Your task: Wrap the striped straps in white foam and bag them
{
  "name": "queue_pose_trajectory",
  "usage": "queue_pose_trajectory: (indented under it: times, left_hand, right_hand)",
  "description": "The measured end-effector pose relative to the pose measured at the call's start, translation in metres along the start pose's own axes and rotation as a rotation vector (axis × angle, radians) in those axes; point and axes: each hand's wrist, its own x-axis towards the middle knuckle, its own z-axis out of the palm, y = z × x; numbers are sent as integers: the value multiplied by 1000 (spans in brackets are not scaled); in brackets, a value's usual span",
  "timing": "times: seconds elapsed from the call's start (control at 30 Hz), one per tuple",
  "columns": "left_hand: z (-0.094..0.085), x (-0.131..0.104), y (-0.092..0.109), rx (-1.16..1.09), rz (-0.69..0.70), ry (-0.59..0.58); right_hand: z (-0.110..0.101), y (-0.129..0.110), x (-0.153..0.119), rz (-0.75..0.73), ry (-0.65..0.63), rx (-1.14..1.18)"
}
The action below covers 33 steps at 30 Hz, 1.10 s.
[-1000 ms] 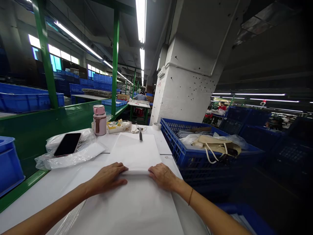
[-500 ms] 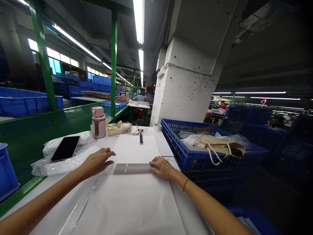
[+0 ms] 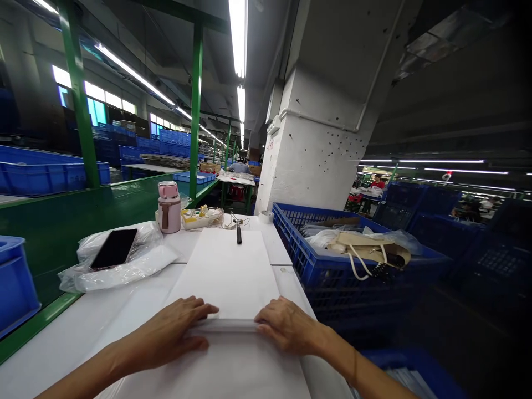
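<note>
A pale narrow strip [image 3: 235, 325] lies crosswise over white sheets [image 3: 233, 277] on the table in front of me. At its right end, my right hand [image 3: 291, 326] has thumb and fingers closed on the strip. My left hand [image 3: 174, 330] is at the other end, its fingers stretched forward and its thumb apart below them; the strip's left end runs in under that hand. What the strip is made of cannot be made out. A small tool with a black handle [image 3: 239, 235] lies on the far part of the sheets.
To the left are a phone [image 3: 114, 249] on clear plastic bags [image 3: 145, 269] and a pink bottle [image 3: 169, 210]. Behind lie a power strip [image 3: 203, 217] and a tape roll [image 3: 266, 216]. A blue crate [image 3: 311, 266] holding a beige bag [image 3: 366, 246] borders the right side.
Both hands have come nearer to me, with the strip between them. It looked wider and grey before; now it looks thin and pale. My left hand has moved from beside the strip onto its end.
</note>
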Motion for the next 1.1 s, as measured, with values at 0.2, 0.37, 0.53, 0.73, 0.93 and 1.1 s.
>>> queue_pose_trajectory:
  times: [0.2,0.37,0.53,0.73,0.93,1.1]
  left_hand:
    - [-27,-8,1,-162,-85,-113]
    - [-21,-3,-5,37,-27,78]
    - [12,-13,1,79,-3,157]
    - [0,-12,1,22,-70,69]
    - [-17,25,-15,66,-30,60]
    - [-2,30,-17,105,-58,94]
  right_hand:
    - [8,15,4,67,-8,93]
    - [23,12,5,97,123,19]
    - [29,-6,-12,25,122,-67]
    - [26,5,-2,12,115,-67]
    - [27,36,25,152,144,49]
    - [33,25,25,120,194,83]
